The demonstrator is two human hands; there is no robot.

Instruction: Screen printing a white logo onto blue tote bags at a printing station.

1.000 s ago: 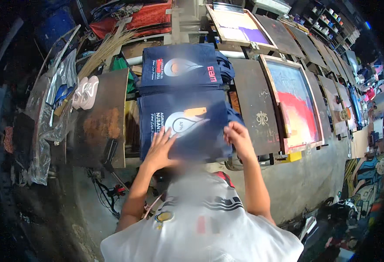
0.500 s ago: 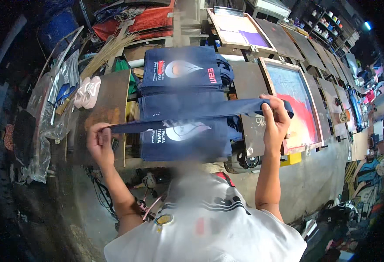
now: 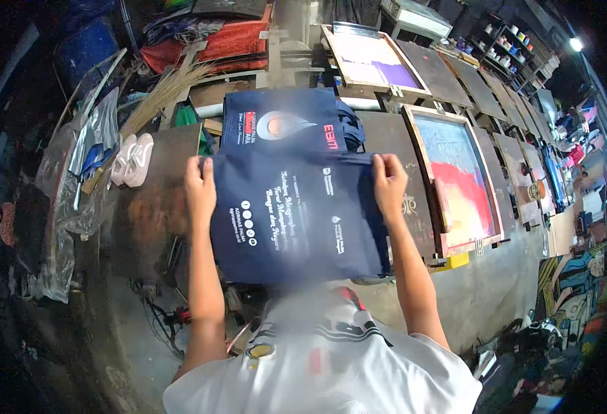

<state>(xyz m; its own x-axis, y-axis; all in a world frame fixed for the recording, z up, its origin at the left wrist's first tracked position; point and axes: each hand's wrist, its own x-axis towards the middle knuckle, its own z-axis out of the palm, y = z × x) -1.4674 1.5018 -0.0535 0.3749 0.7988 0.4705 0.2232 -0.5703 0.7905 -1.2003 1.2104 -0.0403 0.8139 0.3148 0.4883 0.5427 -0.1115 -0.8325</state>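
Observation:
A navy tote bag [image 3: 355,228] with white printing lies spread between my hands, covering the near bags beneath it. My left hand [image 3: 201,185] pinches its far left corner, thumb and fingers closed on the fabric. At the far right corner my right hand [image 3: 389,183] grips the same bag, its fingers bent over the edge. Just beyond the held bag rests a stack of navy tote bags [image 3: 282,141], the top one showing a white drop shape and red lettering. Dark handles [image 3: 350,124] stick out at this stack's right side.
A wood-framed printing screen [image 3: 490,186] with red ink lies to the right; another screen [image 3: 376,55] with purple ink is farther back. Pale pink shoes [image 3: 136,162] stand on the left board, near a straw broom [image 3: 162,96]. Plastic sheeting [image 3: 55,241] hangs far left.
The bag, held stretched edge-on before, is now spread with its printed face up over the near bags. My hands have come closer together, and the left has moved right and farther away.

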